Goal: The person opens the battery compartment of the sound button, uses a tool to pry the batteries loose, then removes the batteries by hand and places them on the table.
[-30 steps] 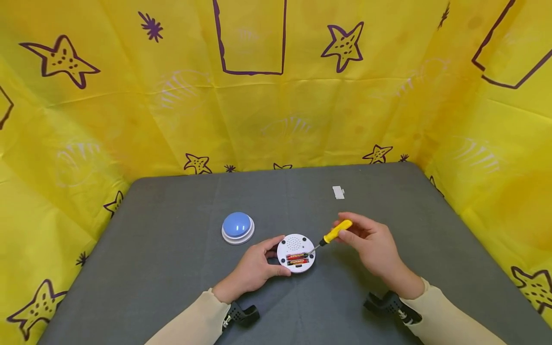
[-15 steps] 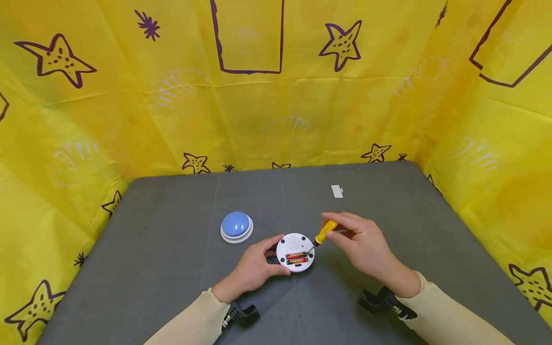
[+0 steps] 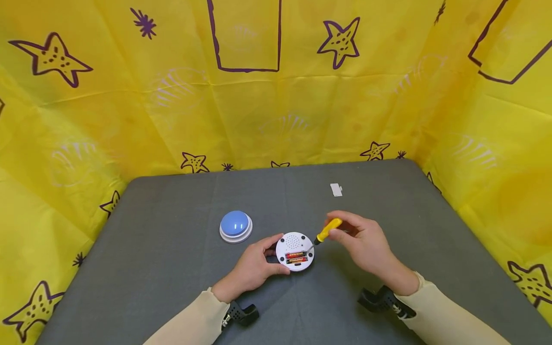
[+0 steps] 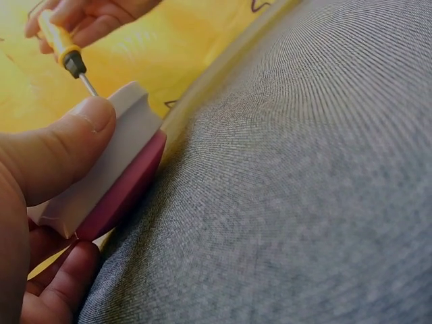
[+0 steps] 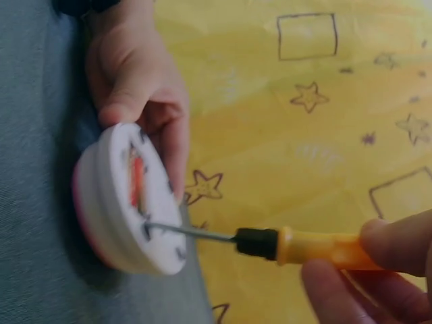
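Note:
My left hand (image 3: 252, 269) grips a round white push button (image 3: 294, 243) turned underside up, thumb on one edge and fingers round the other. Below its white body a dark pink dome (image 4: 127, 189) faces the table in the left wrist view. Two red and black batteries (image 3: 296, 258) lie in its uncovered compartment. Between thumb and fingers, my right hand (image 3: 368, 244) pinches the yellow handle of a screwdriver (image 5: 324, 248). The shaft slants down, its tip at the edge of the battery compartment. Whether the tip presses on a battery or the casing, I cannot tell.
A second push button with a blue dome (image 3: 235, 224) stands upright left of the held one. Farther back on the grey table (image 3: 181, 215) lies a small white battery cover (image 3: 336, 189). A yellow patterned cloth (image 3: 250, 120) surrounds the back and sides.
My right hand first moved left, bringing the screwdriver to a steeper angle, then shifted slightly back right. The tip stayed near the compartment's edge. My left hand keeps holding the push button in place.

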